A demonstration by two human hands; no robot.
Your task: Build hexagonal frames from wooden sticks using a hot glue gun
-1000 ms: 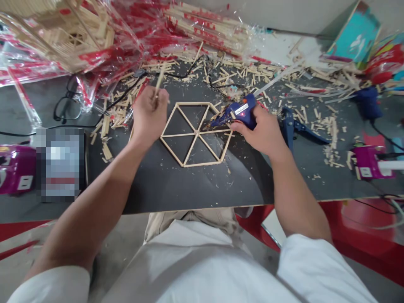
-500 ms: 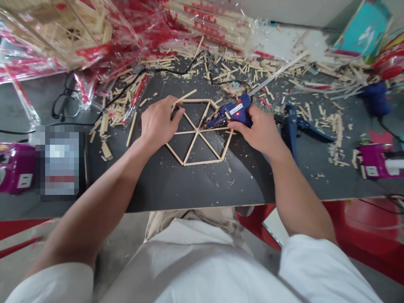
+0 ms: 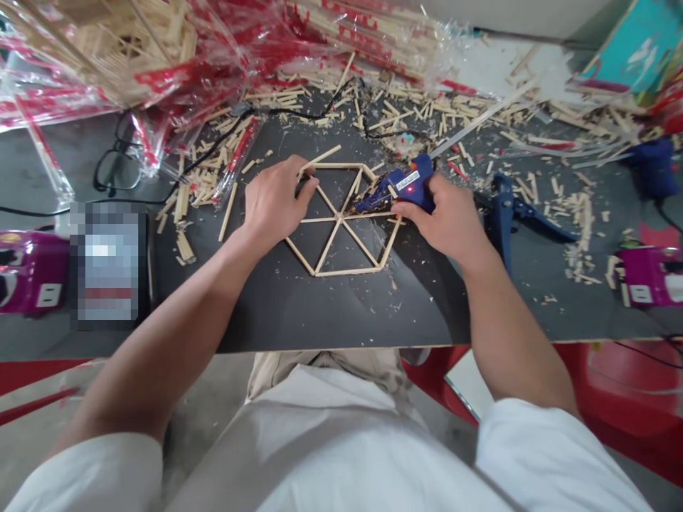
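A hexagonal frame of thin wooden sticks, with spokes meeting in the middle, lies flat on the dark tabletop. My right hand grips a blue glue gun, its red light lit. The gun's nozzle points left, at or just over the hub where the spokes meet; glue strands and debris blur the exact contact. A clear glue stick sticks out of its back. At the upper-left corner of the hexagon, my left hand is closed, thumb against fingers, on a short wooden stick that slants up to the right.
Blue cutting pliers lie right of my right hand. Cut stick scraps and a black cord cover the back. Plastic-wrapped stick bundles are piled behind. A tablet-like device and glasses lie left; another blue tool is far right.
The whole view has shifted slightly, so the scene sits a little further right. Both hands keep their holds, and the glue gun's nozzle stays by the hub.
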